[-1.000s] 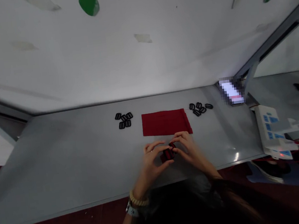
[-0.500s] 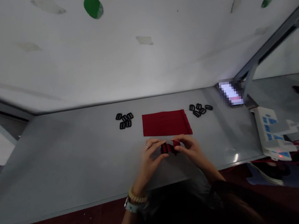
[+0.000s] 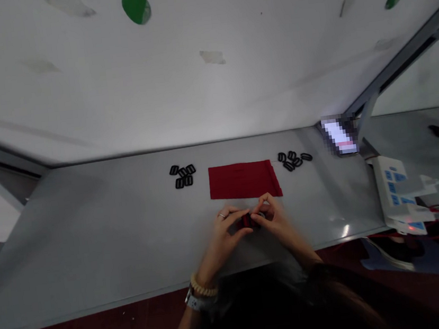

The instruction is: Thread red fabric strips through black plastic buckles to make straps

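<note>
Both hands meet over the grey table's (image 3: 105,242) near edge, pinching a small red strap piece with a black buckle (image 3: 248,221). My left hand (image 3: 229,227) grips its left side with curled fingers; a ring shows on one finger. My right hand (image 3: 273,218) pinches its right side. Just beyond the hands lies a flat stack of red fabric strips (image 3: 244,180). A cluster of black buckles (image 3: 183,176) sits to its left. Another black buckle cluster (image 3: 294,159) sits to its right.
A phone with a lit screen (image 3: 339,135) leans at the table's back right corner. A white device with blue buttons (image 3: 400,190) and red cable lies at the right edge. A white wall rises behind the table. A neighbouring table at far right holds dark and red pieces.
The hands were slightly apart with the red piece stretched between them half a second ago; now they have closed together around it, a little farther from me than a second ago.
</note>
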`<state>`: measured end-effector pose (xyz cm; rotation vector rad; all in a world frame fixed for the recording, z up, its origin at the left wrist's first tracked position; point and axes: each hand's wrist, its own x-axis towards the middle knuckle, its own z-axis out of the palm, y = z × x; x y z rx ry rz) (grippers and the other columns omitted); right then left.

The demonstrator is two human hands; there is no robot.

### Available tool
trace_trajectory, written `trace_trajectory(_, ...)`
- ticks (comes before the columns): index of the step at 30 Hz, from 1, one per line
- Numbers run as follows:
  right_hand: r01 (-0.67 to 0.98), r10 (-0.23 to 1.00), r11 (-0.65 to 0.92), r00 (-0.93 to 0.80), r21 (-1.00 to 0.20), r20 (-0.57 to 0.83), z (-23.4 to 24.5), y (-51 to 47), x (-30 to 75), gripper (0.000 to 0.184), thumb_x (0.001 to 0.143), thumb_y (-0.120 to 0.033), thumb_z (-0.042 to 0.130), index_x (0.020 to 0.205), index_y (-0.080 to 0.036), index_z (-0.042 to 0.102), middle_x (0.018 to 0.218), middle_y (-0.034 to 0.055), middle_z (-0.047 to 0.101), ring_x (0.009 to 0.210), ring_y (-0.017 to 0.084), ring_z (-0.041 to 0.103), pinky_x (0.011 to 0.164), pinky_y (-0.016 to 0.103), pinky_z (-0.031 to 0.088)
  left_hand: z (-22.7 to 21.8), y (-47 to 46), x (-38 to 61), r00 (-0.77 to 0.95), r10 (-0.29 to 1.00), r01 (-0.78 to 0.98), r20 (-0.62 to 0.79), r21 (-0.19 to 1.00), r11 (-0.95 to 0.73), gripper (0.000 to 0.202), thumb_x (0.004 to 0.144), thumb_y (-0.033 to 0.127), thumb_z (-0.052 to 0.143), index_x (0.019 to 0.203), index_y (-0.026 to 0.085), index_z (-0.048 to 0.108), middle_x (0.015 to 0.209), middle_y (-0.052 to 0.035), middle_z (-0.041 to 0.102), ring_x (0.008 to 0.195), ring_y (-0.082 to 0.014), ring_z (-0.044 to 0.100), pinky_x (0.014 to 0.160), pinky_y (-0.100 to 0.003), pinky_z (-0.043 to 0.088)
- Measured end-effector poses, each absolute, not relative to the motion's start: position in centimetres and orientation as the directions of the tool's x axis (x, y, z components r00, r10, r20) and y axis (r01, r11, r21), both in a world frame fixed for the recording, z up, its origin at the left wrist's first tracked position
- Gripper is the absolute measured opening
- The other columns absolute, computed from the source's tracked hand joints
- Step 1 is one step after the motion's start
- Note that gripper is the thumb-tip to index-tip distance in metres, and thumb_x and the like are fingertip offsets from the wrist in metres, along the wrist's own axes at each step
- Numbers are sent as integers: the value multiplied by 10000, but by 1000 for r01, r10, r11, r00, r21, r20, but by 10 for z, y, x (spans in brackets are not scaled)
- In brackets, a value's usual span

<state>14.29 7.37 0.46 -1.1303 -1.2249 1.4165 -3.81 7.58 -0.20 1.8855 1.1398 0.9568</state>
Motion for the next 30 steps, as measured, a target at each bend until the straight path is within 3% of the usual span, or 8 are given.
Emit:
trace_trajectory(5, -63, 978, -90, -193, -994, -76, 3, 66, 140, 299, 892, -523, 561, 959, -261, 434, 779, -6, 615, 715, 168, 620, 681, 315, 517, -3, 76, -35, 310, 930, 368, 197, 877, -309, 363, 785, 422, 758, 1104, 253, 724, 963, -56, 655, 914, -215, 613, 860, -398, 498)
trace_trajectory(10, 92, 972, 72, -228, -993, 50, 6, 62, 142, 365, 813, -448, 713, 1063, -245, 542, 1029, 47, 634, 989, 209, 617, 897, 369, 507, 0, 76, -33, 263, 942, 335, 209, 896, -292, 382, 799, 386, 741, 1142, 228, 682, 974, -58, 672, 918, -218, 634, 842, -396, 520)
trace_trajectory(13, 82, 963, 116, -252, -990, 92, 6, 66, 143, 318, 860, -434, 664, 1098, -245, 572, 1089, 64, 659, 1040, 219, 628, 942, 394, 504, -2, 75, -32, 195, 954, 330, 230, 900, -284, 388, 799, 318, 733, 1156, 208, 629, 1018, -60, 683, 952, -213, 648, 867, -395, 532)
trace_trajectory(20, 296, 958, 252, -211, -921, 194, 3, 72, 143, 213, 880, -351, 650, 1063, -243, 653, 1119, 90, 648, 1081, 241, 609, 958, 436, 495, -9, 76, -31, 175, 936, 398, 305, 848, -351, 240, 813, 251, 685, 1043, 196, 645, 1023, -58, 701, 959, -222, 667, 867, -390, 554)
trace_trajectory(24, 361, 943, 321, -211, -876, 259, 1, 73, 145, 177, 888, -326, 639, 1051, -257, 655, 1214, 98, 610, 1182, 265, 538, 1020, 491, 447, -11, 79, -29, 212, 938, 408, 275, 847, -340, 212, 811, 257, 678, 1012, 197, 652, 997, -63, 703, 935, -211, 670, 844, -383, 557)
trace_trajectory(30, 370, 892, 442, -280, -817, 355, 13, 76, 141, 140, 896, -271, 628, 1036, -261, 625, 1135, 79, 674, 1179, 276, 516, 1020, 511, 432, -16, 81, -28, 217, 941, 399, 261, 856, -329, 210, 782, 263, 685, 977, 198, 641, 960, -58, 690, 891, -210, 664, 801, -365, 551)
